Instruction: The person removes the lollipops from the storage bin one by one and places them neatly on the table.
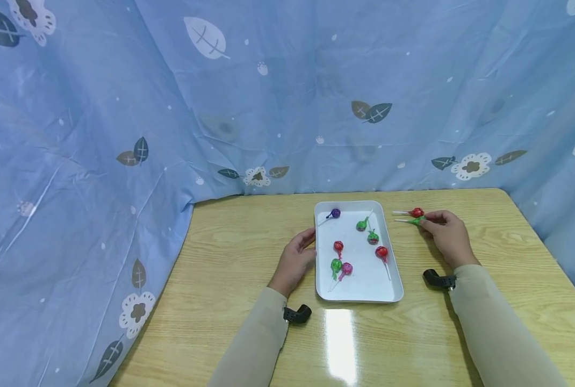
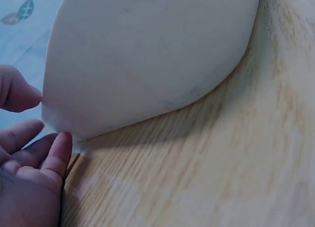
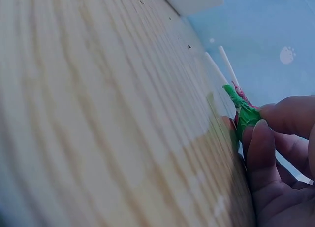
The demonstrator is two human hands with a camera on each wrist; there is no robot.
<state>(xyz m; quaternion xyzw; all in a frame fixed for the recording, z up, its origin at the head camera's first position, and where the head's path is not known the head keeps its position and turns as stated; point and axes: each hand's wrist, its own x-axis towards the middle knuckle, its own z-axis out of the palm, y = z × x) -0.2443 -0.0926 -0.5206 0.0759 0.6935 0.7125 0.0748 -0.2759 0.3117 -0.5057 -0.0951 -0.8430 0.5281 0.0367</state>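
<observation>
My right hand [image 1: 447, 236] pinches the wrapped head of a green lollipop [image 1: 417, 221] between thumb and fingers, low over the table to the right of the tray. Right beside it lies a red lollipop [image 1: 417, 212], its white stick also pointing left. In the right wrist view the green wrapper [image 3: 248, 117] shows at the fingertips, partly covering the red one. My left hand [image 1: 294, 260] rests against the left side of a white tray [image 1: 360, 294], its fingertips at the tray's wall [image 2: 147, 64] and not curled round it.
Inside the tray lie several lollipops: a purple one [image 1: 335, 213], a pink one [image 1: 347, 269], a red one [image 1: 381, 251] and green ones. The wooden table [image 1: 239, 242] ends at a blue patterned curtain [image 1: 287, 107] behind and at the sides.
</observation>
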